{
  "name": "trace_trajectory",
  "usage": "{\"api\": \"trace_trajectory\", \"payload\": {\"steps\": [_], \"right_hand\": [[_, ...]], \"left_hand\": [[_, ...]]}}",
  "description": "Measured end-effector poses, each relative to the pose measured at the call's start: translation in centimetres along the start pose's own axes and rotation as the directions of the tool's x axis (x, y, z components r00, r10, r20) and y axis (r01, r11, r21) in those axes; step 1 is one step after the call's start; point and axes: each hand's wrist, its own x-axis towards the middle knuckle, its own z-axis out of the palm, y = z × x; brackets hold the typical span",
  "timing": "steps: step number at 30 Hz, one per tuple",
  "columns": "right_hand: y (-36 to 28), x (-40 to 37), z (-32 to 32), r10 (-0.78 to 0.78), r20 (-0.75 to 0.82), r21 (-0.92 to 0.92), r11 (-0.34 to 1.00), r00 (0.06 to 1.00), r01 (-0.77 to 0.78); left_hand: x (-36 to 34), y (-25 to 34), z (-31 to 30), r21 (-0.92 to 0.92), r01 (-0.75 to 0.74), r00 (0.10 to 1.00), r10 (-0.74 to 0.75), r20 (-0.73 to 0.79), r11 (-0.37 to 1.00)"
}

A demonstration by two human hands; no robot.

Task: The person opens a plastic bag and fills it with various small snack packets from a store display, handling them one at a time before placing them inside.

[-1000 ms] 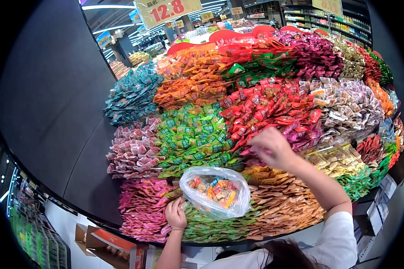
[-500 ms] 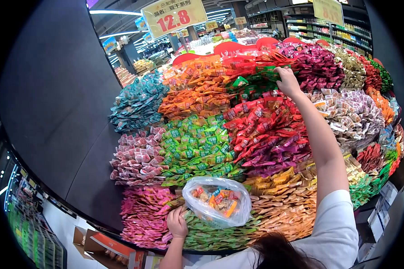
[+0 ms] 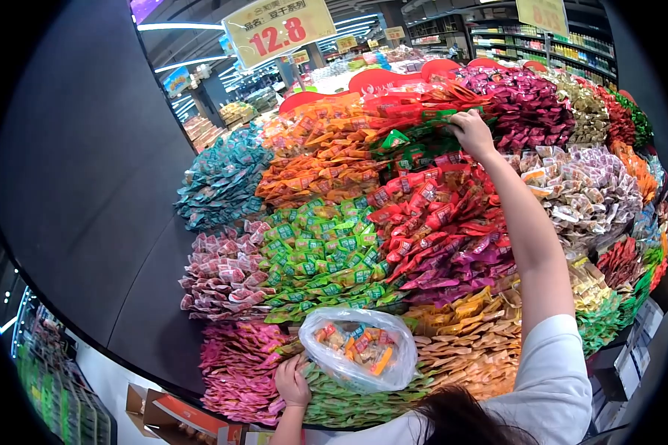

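Note:
My right hand [image 3: 472,135] is stretched out to the far part of the display. Its fingers are bent and closed at the dark green snack packets [image 3: 416,142], seemingly on the edge of one; the fingertips are partly hidden. Close to the front edge, a clear plastic bag [image 3: 402,371] lies open on green packets [image 3: 341,406], with several orange, red and blue snack packets [image 3: 365,345] inside. My left hand [image 3: 293,382] is at the bag's lower left side, fingers curled against its edge.
Heaps of packets surround my hands: red [image 3: 430,215], bright green [image 3: 319,252], orange [image 3: 319,170], pink [image 3: 237,371] and teal [image 3: 219,182]. A price sign [image 3: 278,31] stands above the back. A dark panel [image 3: 74,170] borders the left, with an open carton [image 3: 174,415] below.
My right hand has shifted slightly left and its fingers dip closer to the dark green packets. My left hand stays beside the bag. The view has tilted a little.

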Motion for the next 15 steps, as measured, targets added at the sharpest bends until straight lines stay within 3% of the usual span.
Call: {"api": "trace_trajectory", "payload": {"steps": [2,4,6,8,9,10,14,15], "right_hand": [[-0.4,0.2,-0.2,-0.016,-0.181,0.099,0.994,0.983,0.034],[-1.1,0.9,-1.4,0.158,-0.164,0.272,0.956,0.974,-0.110],[-0.9,1.6,-1.8,0.296,-0.083,0.637,0.750,0.952,-0.178],[0.2,2.7,-1.5,0.404,-0.122,0.809,0.570,0.907,-0.145],[-0.8,3.0,-2.4,0.453,-0.100,0.928,0.365,0.886,-0.081],[-0.3,3.2,-2.8,0.523,-0.045,0.929,0.336,0.851,-0.158],[1.1,5.0,-1.5,0.548,-0.031,0.976,0.199,0.836,-0.094],[1.0,5.3,-1.2,0.586,0.048,0.960,0.196,0.809,-0.199]], "left_hand": [[-0.2,-0.1,0.1,-0.011,-0.002,1.000,0.002,-0.003,1.000],[-0.2,-0.1,0.0,-0.013,0.004,1.000,-0.004,0.006,1.000],[-0.1,-0.1,0.0,-0.018,0.007,1.000,-0.007,0.016,1.000],[-0.1,-0.1,0.0,-0.006,0.005,1.000,-0.005,0.010,1.000],[0.0,0.1,0.0,-0.004,0.009,1.000,-0.009,0.009,1.000],[0.0,0.2,-0.1,-0.002,0.014,1.000,-0.014,0.007,1.000],[0.3,0.6,-0.3,-0.008,0.019,1.000,-0.019,0.000,1.000],[0.3,0.6,-0.2,-0.011,0.020,1.000,-0.020,-0.009,1.000]]}}
